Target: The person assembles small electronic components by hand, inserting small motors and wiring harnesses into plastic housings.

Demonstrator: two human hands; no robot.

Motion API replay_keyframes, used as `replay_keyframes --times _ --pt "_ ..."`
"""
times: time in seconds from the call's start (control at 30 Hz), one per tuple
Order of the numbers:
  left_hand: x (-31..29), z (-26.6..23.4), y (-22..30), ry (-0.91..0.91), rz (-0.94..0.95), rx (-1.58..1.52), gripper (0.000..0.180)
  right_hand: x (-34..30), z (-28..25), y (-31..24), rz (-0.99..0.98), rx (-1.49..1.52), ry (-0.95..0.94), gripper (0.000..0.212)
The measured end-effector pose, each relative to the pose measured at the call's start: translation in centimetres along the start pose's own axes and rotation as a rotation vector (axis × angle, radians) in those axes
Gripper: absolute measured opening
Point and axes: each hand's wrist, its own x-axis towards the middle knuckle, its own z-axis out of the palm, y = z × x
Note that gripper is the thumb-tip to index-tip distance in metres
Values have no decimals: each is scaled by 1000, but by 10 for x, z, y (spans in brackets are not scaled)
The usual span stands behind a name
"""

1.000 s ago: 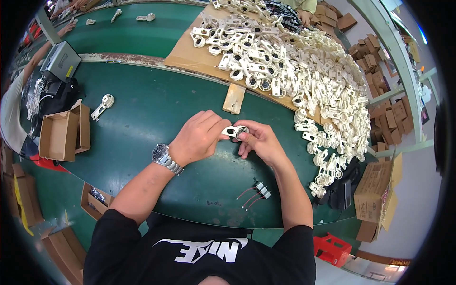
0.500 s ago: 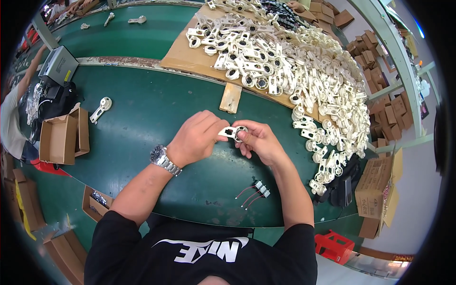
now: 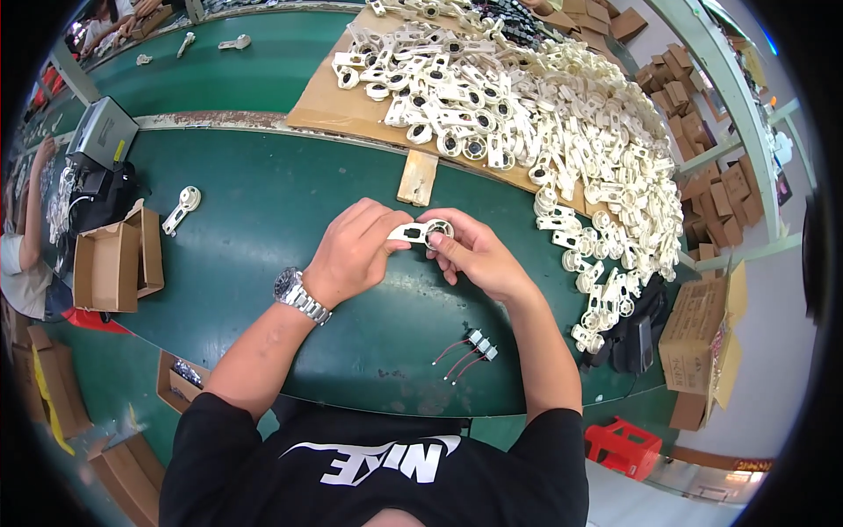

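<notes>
Between my two hands, above the green table, is a cream plastic housing (image 3: 409, 232) with a round ring at one end and a dark slot in its arm. My left hand (image 3: 353, 248) pinches the narrow end. Fingers and thumb of my right hand (image 3: 470, 250) are closed round the ring end. A few small motors with red wires (image 3: 481, 345) lie on the table near my right forearm. Another cream housing (image 3: 183, 210) rests alone to the left.
A large heap of cream housings (image 3: 527, 114) covers cardboard at the far right and spills along the table's right side. A wooden block (image 3: 417, 178) lies beyond my hands. Small cardboard boxes (image 3: 107, 268) stand at left. Another person's arm (image 3: 35, 202) shows at the far left.
The housing and both hands have shifted slightly left and up in the picture. My grip on both ends stays much the same. At the far left, the other person's arm has moved.
</notes>
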Motion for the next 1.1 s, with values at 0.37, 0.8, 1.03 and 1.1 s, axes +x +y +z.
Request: replay_keyframes --times 0.37,0.8,1.03,1.1 --pt "7 -26 18 72 -344 81 46 7 6 -21 83 -73 147 29" --pt "-107 -238 -111 -403 -751 1382 33 -28 -18 -79 -259 -549 218 44" --pt "-103 -224 -100 -266 -640 1204 18 -147 11 -11 -24 -1213 135 47" --pt "-75 -196 -82 -164 -594 1090 16 -154 31 2 -54 -1180 218 54"
